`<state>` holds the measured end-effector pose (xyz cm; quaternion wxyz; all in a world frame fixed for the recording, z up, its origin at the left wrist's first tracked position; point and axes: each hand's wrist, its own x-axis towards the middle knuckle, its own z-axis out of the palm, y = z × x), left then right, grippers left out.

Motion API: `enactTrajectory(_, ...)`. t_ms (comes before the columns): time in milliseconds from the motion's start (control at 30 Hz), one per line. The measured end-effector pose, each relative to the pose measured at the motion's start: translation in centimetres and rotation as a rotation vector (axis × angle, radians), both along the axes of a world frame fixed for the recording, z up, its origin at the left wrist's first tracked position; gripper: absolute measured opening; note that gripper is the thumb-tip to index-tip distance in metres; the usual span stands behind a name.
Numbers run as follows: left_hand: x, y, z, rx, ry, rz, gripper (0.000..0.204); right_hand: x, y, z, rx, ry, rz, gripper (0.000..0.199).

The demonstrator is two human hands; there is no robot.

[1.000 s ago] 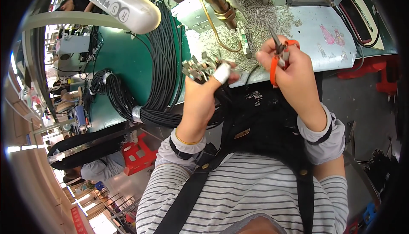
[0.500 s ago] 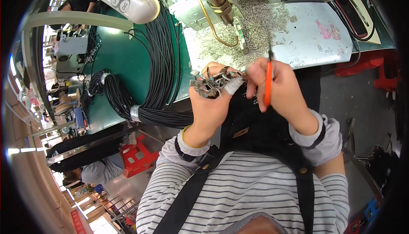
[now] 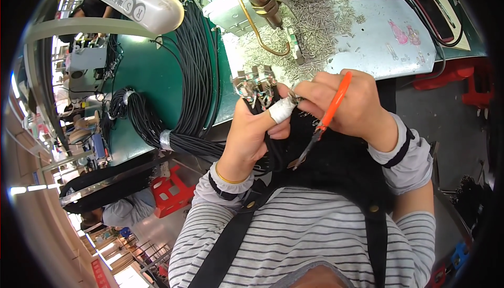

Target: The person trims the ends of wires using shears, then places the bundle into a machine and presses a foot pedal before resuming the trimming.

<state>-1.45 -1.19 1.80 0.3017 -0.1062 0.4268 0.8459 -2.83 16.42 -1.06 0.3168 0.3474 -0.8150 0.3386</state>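
Note:
My left hand is closed round a bunch of black cables. Metal connectors with bared wires stick up above its fingers. White tape wraps its thumb. Beside that thumb tip, the fingers of my right hand pinch close to a small wire end, largely covered by the fingers. Across the same right hand lies a slim orange-handled tool, its dark metal tip pointing down toward my apron; whether it is scissors cannot be made out.
Ahead stands a bench machine with a metal plate and many small metal pieces. Thick black cable bundles lie on the green table at left. A white cylinder hangs upper left. Red stools stand both sides.
The orange-handled tool has swung from tip up to tip down toward me. My left hand has turned, so the connectors point upward and the cables show below it.

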Motion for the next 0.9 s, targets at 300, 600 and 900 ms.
enactTrajectory(300,0.4,0.6,-0.2,-0.335,0.212,0.054,0.016,1.6,-0.2,0.8,0.093,-0.106,-0.118,0.010)
enactTrajectory(600,1.1,1.5,-1.6,-0.652,0.654,0.210,0.016,3.2,-1.8,0.4,-0.863,-1.016,0.126,0.009)
enactTrajectory(900,0.6,0.1,0.1,-0.323,0.256,0.021,0.016,4.1,-1.6,-0.2,-0.835,-0.921,0.238,0.012)
